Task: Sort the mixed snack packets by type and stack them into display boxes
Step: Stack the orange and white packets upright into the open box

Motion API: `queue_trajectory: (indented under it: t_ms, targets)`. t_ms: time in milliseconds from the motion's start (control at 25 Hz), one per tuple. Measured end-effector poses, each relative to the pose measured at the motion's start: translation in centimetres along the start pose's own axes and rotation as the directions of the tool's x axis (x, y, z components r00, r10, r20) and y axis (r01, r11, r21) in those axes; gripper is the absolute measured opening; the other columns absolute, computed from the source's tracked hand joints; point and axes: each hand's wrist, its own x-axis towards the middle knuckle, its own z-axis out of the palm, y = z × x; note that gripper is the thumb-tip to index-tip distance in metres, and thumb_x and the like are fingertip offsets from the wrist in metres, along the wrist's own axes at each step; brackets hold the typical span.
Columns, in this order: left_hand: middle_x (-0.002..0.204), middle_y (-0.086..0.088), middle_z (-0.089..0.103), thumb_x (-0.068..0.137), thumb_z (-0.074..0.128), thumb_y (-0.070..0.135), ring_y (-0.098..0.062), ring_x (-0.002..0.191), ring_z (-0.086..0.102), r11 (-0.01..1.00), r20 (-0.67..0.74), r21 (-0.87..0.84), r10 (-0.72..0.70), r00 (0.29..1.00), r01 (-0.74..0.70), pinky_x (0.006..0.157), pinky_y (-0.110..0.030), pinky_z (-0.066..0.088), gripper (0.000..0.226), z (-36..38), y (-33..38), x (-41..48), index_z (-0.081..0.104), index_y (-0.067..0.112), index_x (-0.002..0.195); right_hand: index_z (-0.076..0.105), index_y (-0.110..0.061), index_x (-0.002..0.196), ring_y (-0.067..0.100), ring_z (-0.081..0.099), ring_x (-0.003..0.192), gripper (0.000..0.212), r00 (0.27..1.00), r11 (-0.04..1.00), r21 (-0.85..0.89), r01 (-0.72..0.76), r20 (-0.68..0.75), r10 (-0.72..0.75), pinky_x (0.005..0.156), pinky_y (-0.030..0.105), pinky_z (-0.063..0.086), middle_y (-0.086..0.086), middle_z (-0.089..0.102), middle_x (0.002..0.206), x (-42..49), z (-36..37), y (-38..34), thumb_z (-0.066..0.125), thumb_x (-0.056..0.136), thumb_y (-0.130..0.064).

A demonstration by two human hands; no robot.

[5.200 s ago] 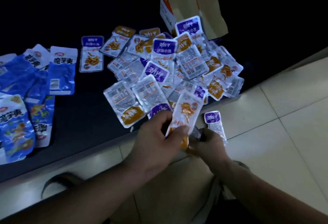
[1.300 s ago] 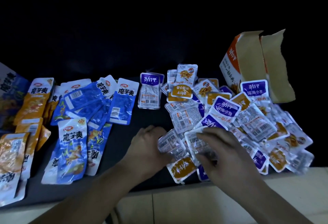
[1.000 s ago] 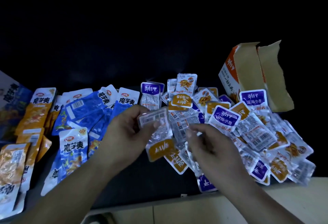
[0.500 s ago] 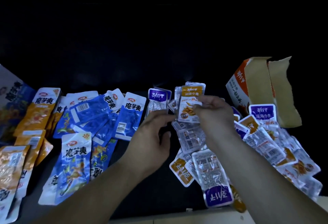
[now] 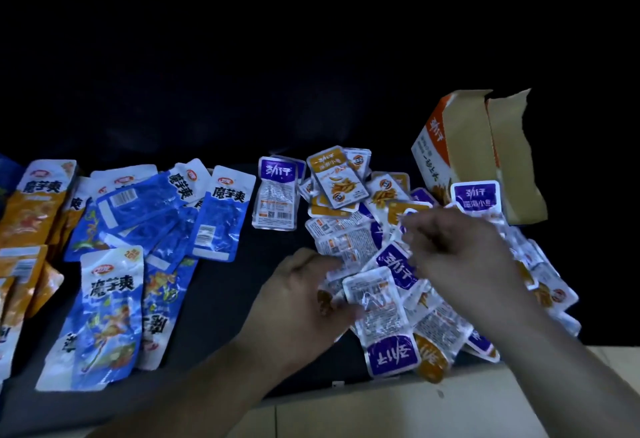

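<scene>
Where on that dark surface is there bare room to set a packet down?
One bare strip of dark surface between the blue packets and the pile of small packets, nearer than the lone purple packet. Either side, packets overlap.

魔芋爽 marks a blue packet [image 5: 110, 285], 劲仔 深海小鱼 a purple packet [image 5: 476, 196], 劲仔 the display box [image 5: 450, 146].

Glossy plastic packets [image 5: 377, 313], matt cardboard box [image 5: 464, 146]

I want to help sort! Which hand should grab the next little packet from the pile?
Probably the right hand: it hovers directly above the pile of small packets. The left hand sits at the pile's near edge and seems to grip an orange-ended packet, so it looks busy.
</scene>
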Motion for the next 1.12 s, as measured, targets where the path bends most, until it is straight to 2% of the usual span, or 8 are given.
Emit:
queue_trajectory:
  t_ms: [120,240,400,520,600,760,960,1120]
  targets:
    - [0.123,0.018,0.051,0.063,0.078,0.067,-0.007,0.114,0.049,0.987,0.099,0.161,-0.010,0.995,-0.006,0.094,-0.027,0.048,0.084,1.9,1.8,0.4,0.055,0.036,0.137,0.067,-0.044,0.095,-0.011,0.062,0.090,0.034,1.000,0.991,-0.130,0.012,0.015,-0.011,0.076,0.015,0.052,-0.019,0.070,0.103,-1.9,0.5,3.5,0.071,0.092,-0.010]
    - [0.113,0.017,0.051,0.060,0.088,0.055,-0.007,0.109,0.049,0.987,0.131,0.146,-0.088,0.987,0.068,0.089,-0.028,0.048,0.073,2.3,2.3,1.3,0.058,0.036,0.124,0.058,-0.051,0.101,-0.008,0.060,0.094,0.048,0.995,0.980,-0.171,0.098,0.004,-0.099,0.075,0.011,0.049,-0.015,0.059,0.113,-2.2,0.8,5.4,0.071,0.091,-0.006]
    - [0.100,0.017,0.061,0.067,0.094,0.036,0.000,0.092,0.062,0.966,0.193,-0.106,-0.211,0.958,0.234,0.075,-0.024,0.053,0.042,1.6,2.9,1.4,0.063,0.037,0.095,0.059,-0.052,0.106,-0.009,0.060,0.097,0.045,0.998,0.998,-0.033,0.056,0.003,-0.055,0.075,0.019,0.056,-0.018,0.059,0.117,-2.0,0.9,6.1,0.075,0.091,-0.013]
    - [0.084,0.001,0.075,0.083,0.083,0.009,-0.004,0.073,0.072,0.882,0.283,-0.335,-0.241,0.928,0.331,0.059,-0.022,0.056,0.022,0.2,3.1,1.3,0.062,0.010,0.089,0.062,-0.042,0.120,-0.006,0.060,0.096,0.041,0.995,0.998,-0.012,0.055,-0.088,-0.056,0.073,0.017,0.055,-0.016,0.060,0.114,-1.7,0.3,6.4,0.078,0.089,-0.020]
    - [0.089,-0.002,0.078,0.090,0.075,0.003,-0.012,0.080,0.076,0.828,0.232,-0.440,-0.268,0.935,0.347,0.063,-0.026,0.061,0.015,-1.3,2.9,1.6,0.062,0.006,0.094,0.060,-0.031,0.131,0.000,0.059,0.097,0.045,0.976,0.981,-0.163,0.105,-0.174,-0.133,0.081,0.028,0.056,-0.014,0.056,0.115,-0.9,-0.3,6.6,0.077,0.090,-0.025]
    - [0.099,0.002,0.080,0.098,0.067,0.015,-0.015,0.089,0.078,0.704,0.155,-0.599,-0.364,0.918,0.381,0.066,-0.022,0.061,0.012,-2.6,2.5,1.9,0.074,0.017,0.107,0.045,-0.024,0.151,0.024,0.042,0.129,0.083,0.984,0.855,-0.516,0.055,-0.119,-0.135,0.099,0.044,0.049,-0.001,0.051,0.133,1.2,0.2,5.8,0.083,0.080,-0.043]
    - [0.091,-0.010,0.079,0.093,0.073,0.025,-0.028,0.080,0.077,0.592,0.136,-0.693,-0.453,0.881,0.411,0.062,-0.033,0.061,0.015,-1.6,2.4,1.6,0.070,0.010,0.094,0.067,-0.022,0.126,0.027,0.050,0.118,0.050,0.981,0.890,-0.444,0.102,-0.106,-0.165,0.093,0.046,0.051,-0.002,0.050,0.118,1.7,1.0,6.1,0.087,0.080,-0.027]
    - [0.084,-0.019,0.074,0.090,0.075,0.036,-0.041,0.078,0.074,0.650,-0.001,-0.674,-0.475,0.880,0.351,0.065,-0.056,0.060,0.025,-1.8,2.6,2.0,0.067,0.013,0.085,0.065,-0.037,0.097,0.004,0.066,0.091,0.027,0.975,0.979,-0.080,0.188,-0.103,-0.196,0.071,0.014,0.052,-0.016,0.066,0.101,-0.3,0.2,4.1,0.075,0.092,-0.012]
